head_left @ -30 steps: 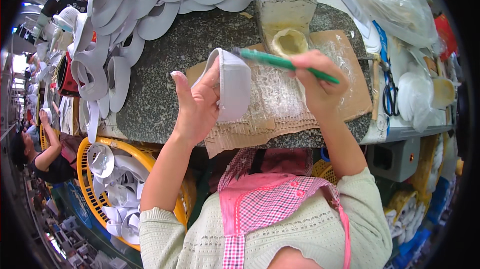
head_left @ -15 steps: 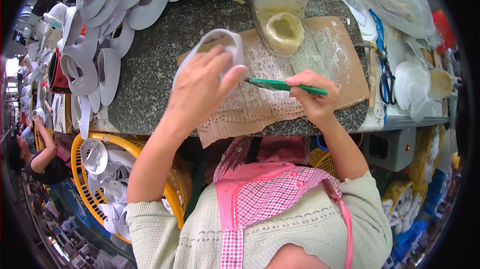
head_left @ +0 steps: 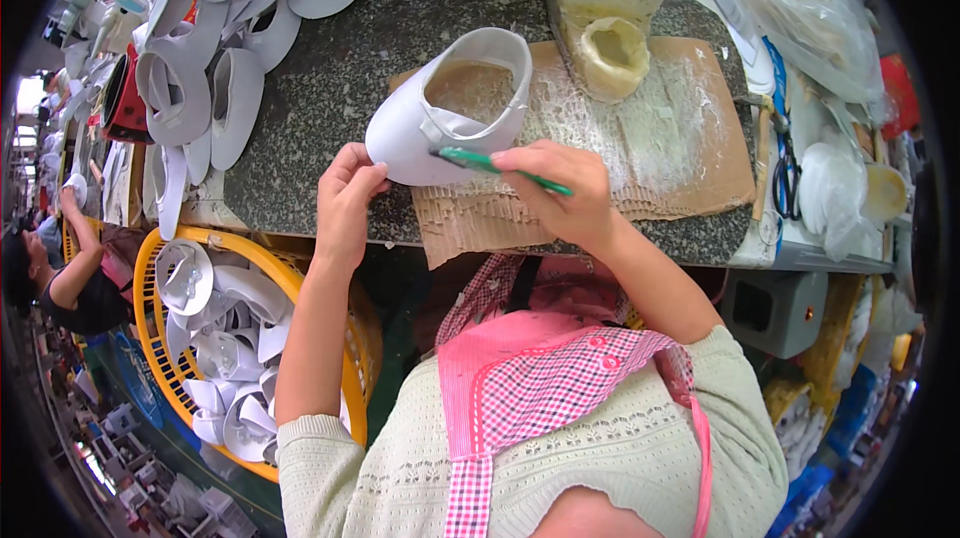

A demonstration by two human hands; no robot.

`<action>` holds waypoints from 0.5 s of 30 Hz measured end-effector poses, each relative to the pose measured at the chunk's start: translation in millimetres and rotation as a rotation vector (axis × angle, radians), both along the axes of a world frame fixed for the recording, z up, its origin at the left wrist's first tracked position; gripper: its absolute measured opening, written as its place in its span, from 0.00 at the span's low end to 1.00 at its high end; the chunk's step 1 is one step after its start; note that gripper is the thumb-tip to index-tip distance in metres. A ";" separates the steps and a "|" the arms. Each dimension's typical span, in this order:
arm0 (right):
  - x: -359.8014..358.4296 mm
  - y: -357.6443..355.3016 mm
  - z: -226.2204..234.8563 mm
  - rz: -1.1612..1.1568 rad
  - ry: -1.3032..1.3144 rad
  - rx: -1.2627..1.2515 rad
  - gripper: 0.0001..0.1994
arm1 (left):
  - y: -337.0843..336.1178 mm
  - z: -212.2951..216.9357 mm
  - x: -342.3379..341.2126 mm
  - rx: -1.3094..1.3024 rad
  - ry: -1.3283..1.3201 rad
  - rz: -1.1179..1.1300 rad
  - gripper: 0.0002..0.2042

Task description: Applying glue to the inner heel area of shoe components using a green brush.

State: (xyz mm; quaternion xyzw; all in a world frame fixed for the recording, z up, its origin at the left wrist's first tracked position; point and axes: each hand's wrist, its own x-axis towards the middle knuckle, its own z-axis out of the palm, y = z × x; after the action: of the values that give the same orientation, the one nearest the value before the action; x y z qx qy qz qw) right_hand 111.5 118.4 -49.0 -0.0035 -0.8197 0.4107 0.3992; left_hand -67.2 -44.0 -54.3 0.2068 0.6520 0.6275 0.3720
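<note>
A white shoe upper rests over the cardboard's left side, its round opening facing up. My left hand pinches its lower left edge between thumb and fingers. In my right hand is a green-handled brush, gripped near the middle. Its dark tip touches the upper just below the opening. Beneath lies a worn sheet of corrugated cardboard, crusted with whitish residue. Beyond my right hand stands a cloudy plastic container with a thickly coated, yellowish round mouth.
White uppers are piled along the table's far left. A yellow basket of white pieces stands below left. Scissors, a hammer and plastic bags lie at right. Another person sits far left.
My left hand has shifted from over the upper to its lower left edge. The upper now lies with its opening fully visible. My right hand has brought the brush left onto it.
</note>
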 end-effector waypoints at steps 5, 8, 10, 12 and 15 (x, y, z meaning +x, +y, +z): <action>22.5 44.5 6.7 -0.353 0.005 0.098 0.12 | -2.0 1.0 6.4 0.079 -0.147 0.079 0.03; 26.6 26.1 21.2 -0.273 0.054 0.404 0.12 | -5.7 6.0 7.9 0.059 -0.199 0.072 0.03; 15.3 -12.2 21.7 0.084 0.131 0.222 0.12 | -0.6 10.8 13.0 0.074 -0.199 0.053 0.03; 9.9 -0.3 10.3 -0.043 0.020 0.311 0.11 | 4.3 13.6 18.3 0.088 -0.194 0.029 0.03; 15.0 39.4 3.3 -0.202 -0.014 0.157 0.12 | -2.8 18.4 23.8 0.101 -0.234 0.083 0.03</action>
State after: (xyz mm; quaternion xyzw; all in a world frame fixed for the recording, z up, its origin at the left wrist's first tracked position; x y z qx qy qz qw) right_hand 126.4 157.8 -45.7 -0.0574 -0.8477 0.3030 0.4317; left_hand -43.4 -46.9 -35.9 0.1233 0.5798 0.6942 0.4083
